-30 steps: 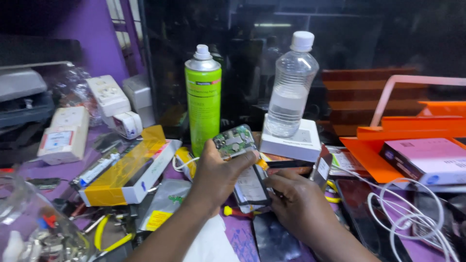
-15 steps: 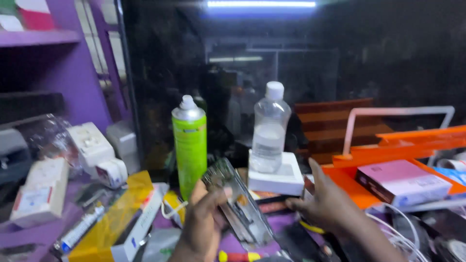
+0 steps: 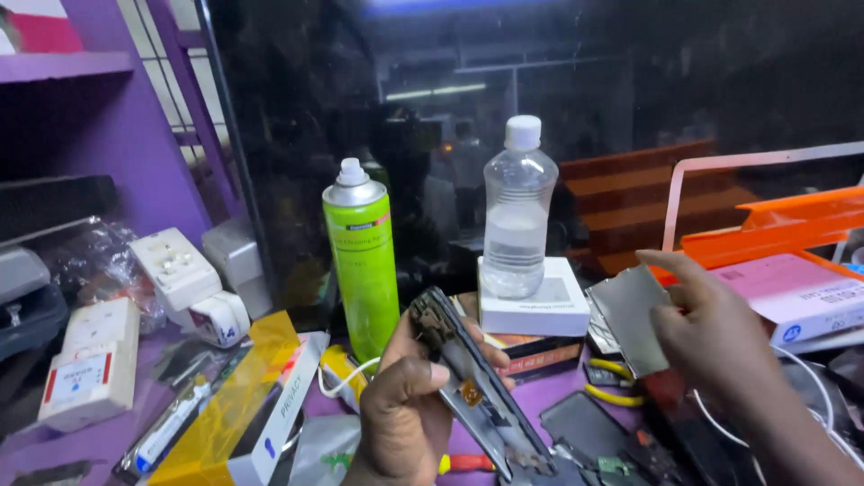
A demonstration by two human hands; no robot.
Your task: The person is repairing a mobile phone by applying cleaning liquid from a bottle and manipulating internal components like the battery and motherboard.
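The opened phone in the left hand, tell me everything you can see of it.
The opened phone is a thin dark slab with its cover off, held edge-on and tilted, upper end toward the green spray can. Exposed metal and circuit parts show along its face, with a small orange-brown patch midway. The left hand grips it, thumb across the near side. The right hand holds a separate grey metal plate, not touching it.

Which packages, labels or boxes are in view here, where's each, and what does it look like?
Tall green spray can: centre-left, grey shoulder, white nozzle, printed label.
Clear plastic bottle: centre, white cap, on the box below.
Flat white square box: under the bottle.
Long yellow-and-white carton: lower left, lying flat.
Pink-topped flat box: right, on an orange tray.
Small white box with red-edged label: far left.
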